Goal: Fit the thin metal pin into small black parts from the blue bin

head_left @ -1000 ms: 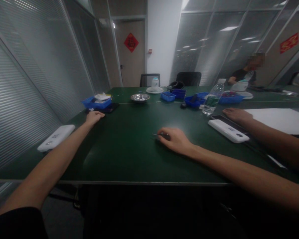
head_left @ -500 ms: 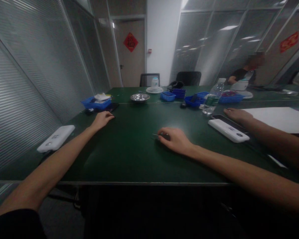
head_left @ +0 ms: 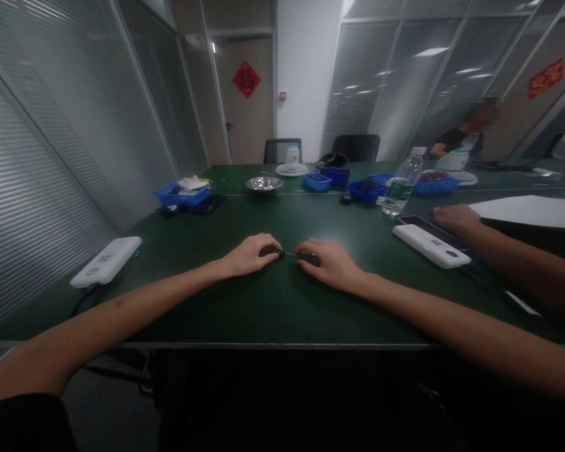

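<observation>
Black-handled, thin-shafted tool [head_left: 307, 258] sits gripped in the right hand [head_left: 333, 263], near centre; the left hand [head_left: 248, 256], newly arrived from farther left, pinches a small dark object [head_left: 269, 251] beside the shaft, bringing both together.

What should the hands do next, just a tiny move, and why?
I'd probably nudge the left hand gently so its small dark object lines up with the thin metal shaft. The right hand grips the shaft's dark handle, and the shaft points toward that object; whether they touch is too small to tell.
</observation>
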Tool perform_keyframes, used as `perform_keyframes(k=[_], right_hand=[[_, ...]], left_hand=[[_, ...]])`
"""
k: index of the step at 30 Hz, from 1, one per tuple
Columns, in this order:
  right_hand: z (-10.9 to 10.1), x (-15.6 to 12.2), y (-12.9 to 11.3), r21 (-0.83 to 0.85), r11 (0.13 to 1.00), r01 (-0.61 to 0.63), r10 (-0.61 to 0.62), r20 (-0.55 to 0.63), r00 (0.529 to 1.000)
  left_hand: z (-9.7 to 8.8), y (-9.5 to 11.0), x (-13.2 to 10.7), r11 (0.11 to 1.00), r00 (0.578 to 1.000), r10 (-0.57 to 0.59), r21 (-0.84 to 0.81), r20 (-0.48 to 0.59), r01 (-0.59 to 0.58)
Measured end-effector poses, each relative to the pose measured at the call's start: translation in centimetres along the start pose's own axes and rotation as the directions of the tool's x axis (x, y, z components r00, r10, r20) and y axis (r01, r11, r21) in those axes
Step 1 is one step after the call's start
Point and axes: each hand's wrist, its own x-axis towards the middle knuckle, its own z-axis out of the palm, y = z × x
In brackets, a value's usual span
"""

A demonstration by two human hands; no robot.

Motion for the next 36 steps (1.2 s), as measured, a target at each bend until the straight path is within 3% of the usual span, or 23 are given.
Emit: perform_keyframes(k=[12, 17, 27, 32, 36], right_hand=[[-0.09, -0.08, 0.03, 0.009, 0.998, 0.059, -0.059, 0.016, 0.998], [0.3, -0.08, 0.38, -0.009, 0.996, 0.086, -0.086, 0.022, 0.996], [0.21, -0.21, 0.45, 0.019, 0.988, 0.155, -0.156, 0.056, 0.986], [0.31, -0.19, 0.28, 0.018, 0.986, 0.163, -0.164, 0.041, 0.986], [0.39, -0.08, 0.19, -0.001, 0.98, 0.198, -0.198, 0.073, 0.978]], left_hand=[[0.31, 0.24, -0.75, 0.999, 0.999, 0.033, 0.044, 0.001, -0.033], [-0.1, 0.64, -0.71, 0.997, 0.997, 0.071, -0.029, 0.022, -0.07], [-0.35, 0.3, -0.75, 0.989, 1.0, 0.018, -0.148, 0.008, -0.016], [-0.37, 0.32, -0.58, 0.965, 0.995, 0.036, -0.262, 0.088, -0.012], [0.12, 0.72, -0.62, 0.978, 0.997, 0.06, -0.202, 0.056, -0.047]])
